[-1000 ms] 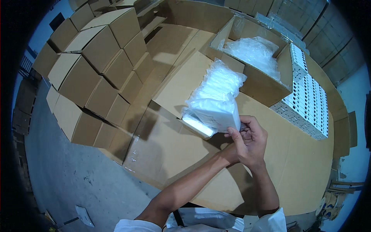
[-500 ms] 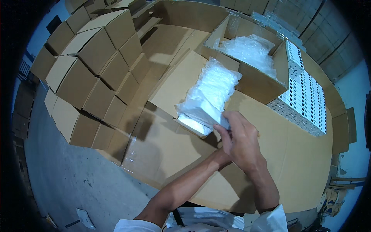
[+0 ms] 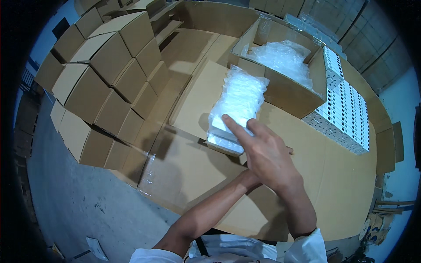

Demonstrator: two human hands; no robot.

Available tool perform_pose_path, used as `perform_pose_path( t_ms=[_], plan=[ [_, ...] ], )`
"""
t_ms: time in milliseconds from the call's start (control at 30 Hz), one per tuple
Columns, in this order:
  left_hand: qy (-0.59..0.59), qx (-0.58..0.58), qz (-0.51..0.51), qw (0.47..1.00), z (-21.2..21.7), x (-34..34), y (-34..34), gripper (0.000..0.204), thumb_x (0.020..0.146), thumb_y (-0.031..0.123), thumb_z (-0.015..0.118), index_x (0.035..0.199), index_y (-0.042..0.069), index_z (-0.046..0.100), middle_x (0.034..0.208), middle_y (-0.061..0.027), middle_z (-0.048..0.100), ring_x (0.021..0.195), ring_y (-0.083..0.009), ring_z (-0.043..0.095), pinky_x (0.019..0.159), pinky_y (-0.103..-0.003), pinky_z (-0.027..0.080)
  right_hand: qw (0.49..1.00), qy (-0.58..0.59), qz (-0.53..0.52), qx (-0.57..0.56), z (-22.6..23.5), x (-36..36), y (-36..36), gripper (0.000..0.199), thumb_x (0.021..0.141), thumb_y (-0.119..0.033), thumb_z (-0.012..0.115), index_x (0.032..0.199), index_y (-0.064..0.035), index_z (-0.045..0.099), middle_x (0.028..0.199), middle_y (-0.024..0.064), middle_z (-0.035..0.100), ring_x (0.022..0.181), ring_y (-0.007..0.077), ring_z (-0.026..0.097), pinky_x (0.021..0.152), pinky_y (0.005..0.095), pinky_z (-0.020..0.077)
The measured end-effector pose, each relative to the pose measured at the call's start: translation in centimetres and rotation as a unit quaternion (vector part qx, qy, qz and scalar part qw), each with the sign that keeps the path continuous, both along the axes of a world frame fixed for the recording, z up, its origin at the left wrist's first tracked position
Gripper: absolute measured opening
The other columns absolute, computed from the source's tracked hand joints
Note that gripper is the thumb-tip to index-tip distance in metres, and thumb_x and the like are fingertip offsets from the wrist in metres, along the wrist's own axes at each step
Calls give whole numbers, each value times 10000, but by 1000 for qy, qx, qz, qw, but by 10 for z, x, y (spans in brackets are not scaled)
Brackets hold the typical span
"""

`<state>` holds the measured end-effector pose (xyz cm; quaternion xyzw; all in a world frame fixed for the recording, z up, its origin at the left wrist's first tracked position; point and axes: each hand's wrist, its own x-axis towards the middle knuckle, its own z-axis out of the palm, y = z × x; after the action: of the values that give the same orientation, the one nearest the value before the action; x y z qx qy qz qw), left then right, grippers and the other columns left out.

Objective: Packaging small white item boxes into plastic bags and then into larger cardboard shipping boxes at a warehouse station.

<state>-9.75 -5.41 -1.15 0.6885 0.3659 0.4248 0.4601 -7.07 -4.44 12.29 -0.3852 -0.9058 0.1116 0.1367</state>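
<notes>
My right hand [image 3: 272,160] lies over the near end of a small open cardboard box [image 3: 221,151]. Its index finger is stretched out, with the fingertip on the white plastic-wrapped pieces [image 3: 241,98] that fill the box in a row. Crinkled clear film covers these pieces, and their exact kind is hidden. Beneath my right hand, my left forearm crosses from the lower left. Most of my left hand [image 3: 290,150] is out of sight behind the right one; just a fingertip shows past it. The box's wide flap [image 3: 193,103] spreads to the left.
A larger open carton [image 3: 298,103] holding clear plastic bags [image 3: 283,59] stands behind. Right of it are stacked white slotted pieces [image 3: 346,114]. Stacked brown boxes [image 3: 116,72] line the left side. Everything rests on a cardboard-covered surface [image 3: 337,184] with a raised far edge.
My right hand has let go of the white wrapped piece, which now sits lower in the box. The index finger has stretched out onto the row. The left forearm has hardly moved.
</notes>
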Motion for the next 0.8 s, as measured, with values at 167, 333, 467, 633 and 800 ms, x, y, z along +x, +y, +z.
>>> perform_pose_path(
  t_ms=[167,333,467,633,800],
  plan=[
    [34,70,34,996,-14,2,0,379,850,134,730,1171,1,579,1010,-115,602,933,-217,593,855,-370,494,1000,-14,11,-7,-10,-13,-1,645,826,-17,611,1452,-62,463,1064,160,582,991,322,610,863,449,524],
    [48,71,73,994,-24,7,-2,414,760,74,784,1116,1,586,978,-114,618,865,-232,614,804,-366,511,998,29,49,29,-33,-8,-6,619,900,-194,608,1482,-68,438,1398,159,485,1291,355,461,1070,494,387],
    [54,67,61,994,-26,7,3,421,732,50,794,1099,-3,594,938,-117,622,836,-241,617,773,-370,512,991,56,115,24,-48,3,-11,839,925,-597,507,1532,-39,352,1622,142,282,1492,377,250,1199,554,210],
    [44,76,83,993,-39,6,7,417,703,36,804,1069,7,607,909,-122,626,805,-250,618,744,-375,511,992,50,115,27,-58,-1,-7,952,885,-674,533,1549,-29,312,1616,144,297,1495,365,260,1205,573,180],
    [46,84,84,992,-38,6,12,397,709,49,798,1060,13,615,911,-119,629,797,-252,618,739,-372,512,993,49,106,11,-63,-2,-7,902,897,-581,602,1529,2,327,1609,142,309,1497,320,269,1222,550,156]
  ],
)
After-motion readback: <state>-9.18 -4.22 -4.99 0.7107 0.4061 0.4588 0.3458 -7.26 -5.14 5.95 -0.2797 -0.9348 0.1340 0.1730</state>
